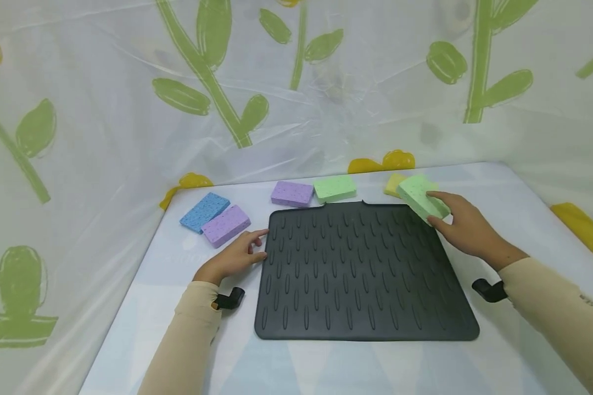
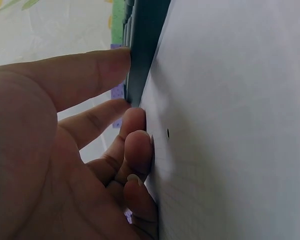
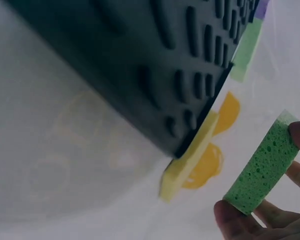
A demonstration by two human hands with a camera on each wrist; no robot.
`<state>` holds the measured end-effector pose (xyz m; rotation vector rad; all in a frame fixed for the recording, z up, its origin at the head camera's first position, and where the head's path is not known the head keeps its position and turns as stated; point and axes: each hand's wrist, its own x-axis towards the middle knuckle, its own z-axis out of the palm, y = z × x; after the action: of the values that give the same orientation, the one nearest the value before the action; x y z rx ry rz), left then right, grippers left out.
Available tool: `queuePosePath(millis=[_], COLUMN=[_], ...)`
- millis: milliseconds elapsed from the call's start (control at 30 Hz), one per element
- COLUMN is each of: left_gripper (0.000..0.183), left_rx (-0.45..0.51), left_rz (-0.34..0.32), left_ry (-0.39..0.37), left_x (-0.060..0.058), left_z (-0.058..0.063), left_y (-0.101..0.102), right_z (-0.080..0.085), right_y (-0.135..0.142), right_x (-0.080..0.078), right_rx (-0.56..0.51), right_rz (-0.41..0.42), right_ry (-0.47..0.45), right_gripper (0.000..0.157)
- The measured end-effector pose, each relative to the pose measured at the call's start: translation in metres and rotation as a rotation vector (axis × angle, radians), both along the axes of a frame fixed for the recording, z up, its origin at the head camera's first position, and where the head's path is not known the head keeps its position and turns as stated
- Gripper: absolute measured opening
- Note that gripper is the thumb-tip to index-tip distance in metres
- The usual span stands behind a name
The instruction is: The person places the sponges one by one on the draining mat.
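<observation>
A black ridged rubber mat (image 1: 361, 274) lies on the table. My left hand (image 1: 237, 255) is at its left edge, thumb and index finger fairly straight with their tips against the rim; the other fingers bend loosely by the tabletop in the left wrist view. Above the mat's far right corner, my right hand (image 1: 462, 222) pinches a light green sponge (image 1: 420, 195) by its ends. In the right wrist view that green sponge (image 3: 262, 167) is held tilted, away from the mat. A yellow sponge (image 3: 190, 155) sits by the mat's far right corner, partly hidden behind the green one in the head view.
Behind the mat are a purple sponge (image 1: 291, 194) and another green sponge (image 1: 335, 188), side by side. To its left, a blue sponge (image 1: 205, 212) lies against a second purple sponge (image 1: 225, 225). A plant-patterned sheet (image 1: 306, 131) hangs behind the table.
</observation>
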<state>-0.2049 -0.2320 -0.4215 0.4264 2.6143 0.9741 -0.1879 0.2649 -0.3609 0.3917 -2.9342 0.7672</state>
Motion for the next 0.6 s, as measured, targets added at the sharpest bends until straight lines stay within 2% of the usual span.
queuePosePath(millis=[267,600], left_gripper=[0.065,0.065], left_rx=[-0.005,0.007], left_rz=[-0.009,-0.005], left_ry=[-0.009,0.011], left_x=[0.000,0.000], left_z=[-0.003,-0.001], left_y=[0.001,-0.001], right_z=[0.002,0.007], right_y=[-0.022,-0.058], right_x=[0.001,-0.005], right_rx=[-0.001,-0.009], right_rz=[0.090,0.225], right_ry=[0.035,0.052], right_gripper=[0.052,0.050])
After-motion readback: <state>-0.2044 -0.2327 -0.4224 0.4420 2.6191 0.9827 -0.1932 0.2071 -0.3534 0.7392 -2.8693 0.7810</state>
